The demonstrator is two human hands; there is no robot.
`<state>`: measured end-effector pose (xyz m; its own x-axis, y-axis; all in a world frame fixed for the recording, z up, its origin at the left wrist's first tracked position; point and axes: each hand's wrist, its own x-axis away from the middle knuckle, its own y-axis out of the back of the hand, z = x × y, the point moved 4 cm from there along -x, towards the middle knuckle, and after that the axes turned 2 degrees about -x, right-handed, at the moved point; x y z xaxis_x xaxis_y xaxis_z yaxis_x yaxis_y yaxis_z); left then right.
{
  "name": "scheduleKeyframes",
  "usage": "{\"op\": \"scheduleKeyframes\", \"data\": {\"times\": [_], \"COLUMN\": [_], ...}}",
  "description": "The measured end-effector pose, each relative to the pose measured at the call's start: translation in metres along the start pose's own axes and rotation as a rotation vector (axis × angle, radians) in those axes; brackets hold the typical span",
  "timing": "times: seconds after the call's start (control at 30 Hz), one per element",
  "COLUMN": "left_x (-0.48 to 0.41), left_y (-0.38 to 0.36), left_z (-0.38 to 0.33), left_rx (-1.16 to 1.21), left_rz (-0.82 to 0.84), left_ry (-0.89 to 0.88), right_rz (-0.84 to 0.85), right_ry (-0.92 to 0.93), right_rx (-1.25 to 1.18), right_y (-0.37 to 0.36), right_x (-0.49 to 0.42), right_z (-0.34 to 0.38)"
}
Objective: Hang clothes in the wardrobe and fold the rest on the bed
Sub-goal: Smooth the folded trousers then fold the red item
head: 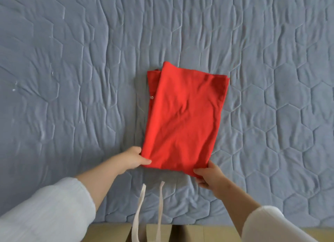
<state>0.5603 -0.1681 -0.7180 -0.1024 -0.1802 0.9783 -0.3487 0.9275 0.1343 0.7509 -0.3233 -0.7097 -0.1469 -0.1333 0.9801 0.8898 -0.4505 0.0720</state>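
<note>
Tan floor (108,232) in a thin strip along the bottom edge, cut off by the frame. Just above, two pale fabric straps (139,214) dangling across the bed's near edge — lower ends out of view. White left sleeve (45,214) and right sleeve (267,225) at the lower corners, both cropped. Left hand (134,157) pinching the near-left corner of a folded red garment (182,118), thumb on top, fingers hidden underneath; right hand (209,174) gripping the near-right corner likewise. Flat on the blue-grey quilted bedspread (72,60), mid-bed, slightly askew. Sliver of white lettering (151,97) at the left fold — too small to read.
</note>
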Motion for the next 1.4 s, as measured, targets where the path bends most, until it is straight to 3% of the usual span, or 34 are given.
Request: {"op": "scheduleKeyframes", "data": {"times": [0.1,0.2,0.3,0.43,0.6,0.7,0.8,0.93,1.03,1.17,1.3,1.4], "left_x": [0.004,0.002,-0.006,-0.019,-0.022,-0.017,-0.012,-0.022,-0.028,-0.031,-0.03,-0.025], "left_y": [0.001,0.01,0.025,0.05,0.063,0.073,0.084,0.076,0.043,0.005,0.007,0.018], "left_z": [0.003,-0.025,-0.069,-0.127,-0.163,-0.148,-0.132,-0.106,-0.078,-0.043,-0.052,-0.07], "left_rx": [-0.105,-0.109,0.094,0.487,0.479,0.703,0.627,0.415,0.4,0.498,0.735,0.735], "left_rz": [0.04,0.032,-0.047,-0.283,-0.417,-0.407,-0.367,-0.212,-0.112,-0.162,-0.078,-0.105], "left_ry": [0.034,0.029,-0.094,-0.323,-0.443,-0.438,-0.512,-0.3,-0.191,-0.125,-0.173,-0.209], "right_rz": [-0.026,-0.145,-0.255,-0.356,-0.224,-0.068,-0.086,-0.31,-0.213,-0.169,-0.06,0.025], "right_ry": [0.014,0.181,0.286,0.39,0.366,0.448,0.521,0.397,0.316,0.2,0.094,0.061], "right_rx": [0.068,-0.08,-0.142,-0.238,-0.386,-0.45,-0.42,-0.159,-0.153,-0.246,-0.4,-0.454], "right_y": [0.002,0.01,0.021,0.04,0.044,0.038,0.04,0.042,0.024,0.001,0.001,0.006], "right_x": [0.001,-0.01,-0.022,-0.036,-0.036,-0.026,-0.025,-0.042,-0.05,-0.049,-0.05,-0.043], "right_z": [-0.006,0.025,0.067,0.125,0.177,0.189,0.19,0.162,0.111,0.051,0.051,0.07]}}
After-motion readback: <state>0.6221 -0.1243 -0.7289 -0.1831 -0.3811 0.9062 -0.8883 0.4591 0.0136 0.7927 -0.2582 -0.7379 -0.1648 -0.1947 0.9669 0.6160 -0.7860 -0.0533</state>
